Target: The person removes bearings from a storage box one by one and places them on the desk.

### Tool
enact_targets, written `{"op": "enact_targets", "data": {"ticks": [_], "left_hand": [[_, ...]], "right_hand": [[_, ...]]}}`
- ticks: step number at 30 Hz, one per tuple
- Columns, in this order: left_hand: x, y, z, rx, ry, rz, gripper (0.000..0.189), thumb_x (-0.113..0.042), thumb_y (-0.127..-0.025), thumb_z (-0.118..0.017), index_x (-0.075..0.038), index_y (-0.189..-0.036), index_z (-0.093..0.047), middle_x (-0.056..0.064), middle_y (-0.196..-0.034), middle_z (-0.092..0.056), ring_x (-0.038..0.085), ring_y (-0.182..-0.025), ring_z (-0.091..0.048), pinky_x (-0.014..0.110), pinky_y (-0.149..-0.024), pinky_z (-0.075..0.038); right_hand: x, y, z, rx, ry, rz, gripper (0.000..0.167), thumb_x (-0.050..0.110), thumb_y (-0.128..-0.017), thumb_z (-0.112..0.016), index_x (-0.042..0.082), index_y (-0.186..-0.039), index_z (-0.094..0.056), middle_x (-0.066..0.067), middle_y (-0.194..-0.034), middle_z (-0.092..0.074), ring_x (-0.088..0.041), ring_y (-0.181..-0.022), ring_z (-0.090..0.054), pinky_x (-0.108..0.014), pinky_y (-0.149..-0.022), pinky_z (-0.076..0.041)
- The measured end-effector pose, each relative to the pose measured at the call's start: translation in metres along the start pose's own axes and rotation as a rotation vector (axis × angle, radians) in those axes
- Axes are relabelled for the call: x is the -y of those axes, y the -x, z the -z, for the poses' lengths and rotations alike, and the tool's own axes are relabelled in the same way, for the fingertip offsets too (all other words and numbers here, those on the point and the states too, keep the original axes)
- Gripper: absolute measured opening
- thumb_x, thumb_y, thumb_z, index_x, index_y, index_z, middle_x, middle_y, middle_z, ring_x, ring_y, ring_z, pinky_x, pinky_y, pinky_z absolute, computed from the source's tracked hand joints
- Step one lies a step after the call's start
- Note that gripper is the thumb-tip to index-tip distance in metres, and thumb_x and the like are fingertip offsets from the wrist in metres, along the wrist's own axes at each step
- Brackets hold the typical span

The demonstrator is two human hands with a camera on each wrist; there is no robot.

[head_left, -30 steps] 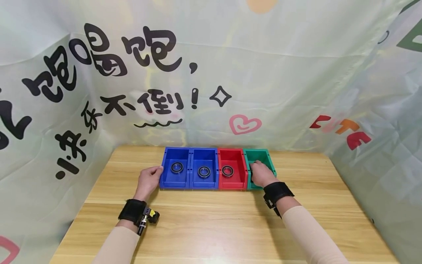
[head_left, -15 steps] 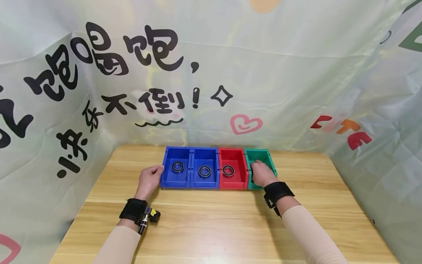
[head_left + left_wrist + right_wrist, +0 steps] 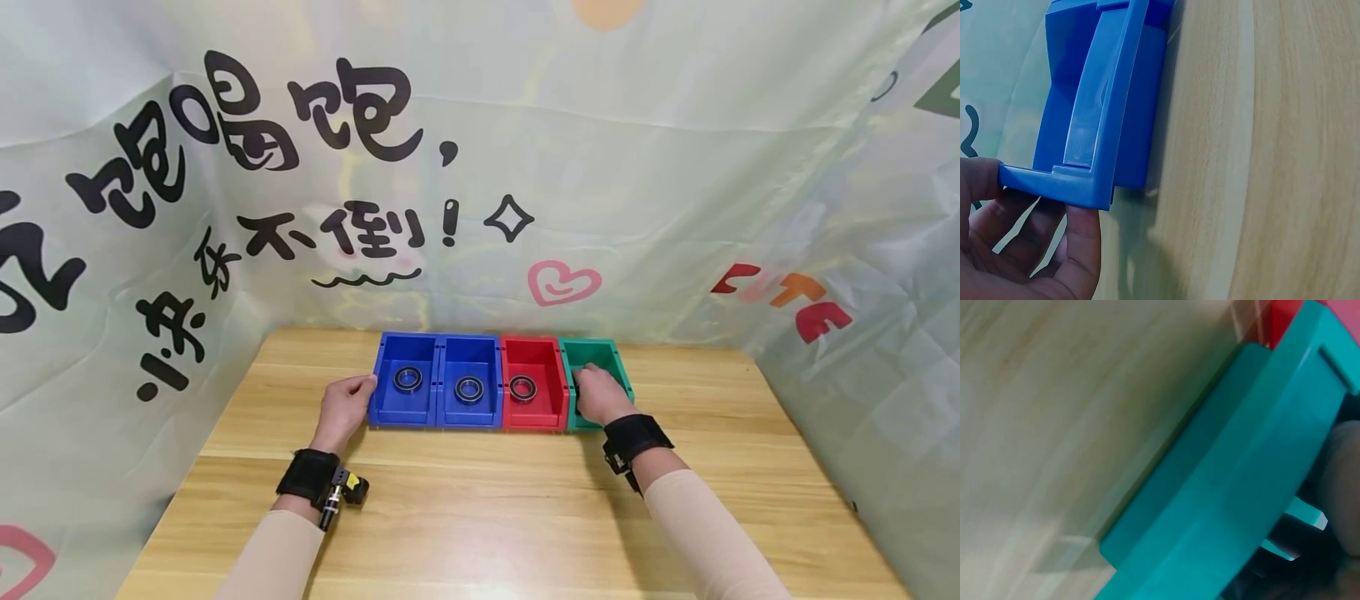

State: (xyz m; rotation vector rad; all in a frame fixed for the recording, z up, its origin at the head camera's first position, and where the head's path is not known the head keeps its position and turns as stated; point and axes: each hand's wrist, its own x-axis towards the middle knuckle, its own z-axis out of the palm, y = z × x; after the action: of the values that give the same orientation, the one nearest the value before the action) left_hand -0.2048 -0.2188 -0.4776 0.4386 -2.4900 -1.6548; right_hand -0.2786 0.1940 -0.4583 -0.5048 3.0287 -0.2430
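Note:
Four open bins stand in a row: one blue bin [image 3: 406,408], another blue bin [image 3: 469,417], a red bin [image 3: 536,417] and a green bin [image 3: 592,354]. Flat inside the first three lie ring-shaped bearings: one bearing [image 3: 407,367], a second bearing [image 3: 468,377], a third bearing [image 3: 522,377]. My left hand [image 3: 347,408] pinches the outer side rim of the leftmost blue bin, thumb on top, fingers beneath. Inside the green bin reaches my right hand [image 3: 602,395], fingers bent down; a dark edge shows beside them, and I cannot tell whether they grip it.
The bins sit near the back of a wooden table [image 3: 480,508], close to a printed cloth backdrop [image 3: 450,308] that also closes in both sides. Each wrist wears a black strap, the left strap [image 3: 308,473] with a small camera.
The head view has shifted slightly, sliding the scene a little to the right. Both hands keep their places at the bins, and the bearings lie as before.

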Motion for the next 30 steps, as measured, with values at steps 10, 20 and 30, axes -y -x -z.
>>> {"op": "enact_targets", "data": {"ticks": [10,20,30], "left_hand": [[0.0,-0.001,0.0,0.012,-0.006,0.009,0.038,-0.034,-0.098,-0.053,-0.004,-0.116,-0.069,0.014,-0.111,-0.067,0.026,-0.097,-0.058,0.036,-0.083,-0.044],[0.001,-0.001,0.0,0.012,-0.005,-0.003,0.038,-0.034,-0.098,-0.054,-0.005,-0.115,-0.07,0.013,-0.111,-0.067,0.025,-0.097,-0.058,0.034,-0.081,-0.044],[0.001,-0.002,0.0,0.016,-0.006,-0.003,0.039,-0.034,-0.098,-0.053,-0.005,-0.119,-0.067,0.016,-0.11,-0.067,0.027,-0.098,-0.06,0.037,-0.082,-0.046]], "right_hand": [[0.003,0.006,0.011,-0.053,-0.03,0.009,0.037,-0.003,-0.085,-0.059,-0.006,-0.123,-0.06,-0.022,-0.11,-0.057,-0.035,-0.098,-0.056,-0.047,-0.082,-0.051],[0.007,0.019,0.031,-0.115,0.005,0.103,0.032,0.002,-0.085,-0.063,-0.005,-0.117,-0.064,-0.021,-0.102,-0.059,-0.032,-0.09,-0.055,-0.044,-0.077,-0.052],[0.009,0.033,0.047,-0.084,0.008,0.119,0.034,0.007,-0.085,-0.067,-0.002,-0.118,-0.063,-0.017,-0.099,-0.056,-0.026,-0.084,-0.05,-0.04,-0.071,-0.05]]}}
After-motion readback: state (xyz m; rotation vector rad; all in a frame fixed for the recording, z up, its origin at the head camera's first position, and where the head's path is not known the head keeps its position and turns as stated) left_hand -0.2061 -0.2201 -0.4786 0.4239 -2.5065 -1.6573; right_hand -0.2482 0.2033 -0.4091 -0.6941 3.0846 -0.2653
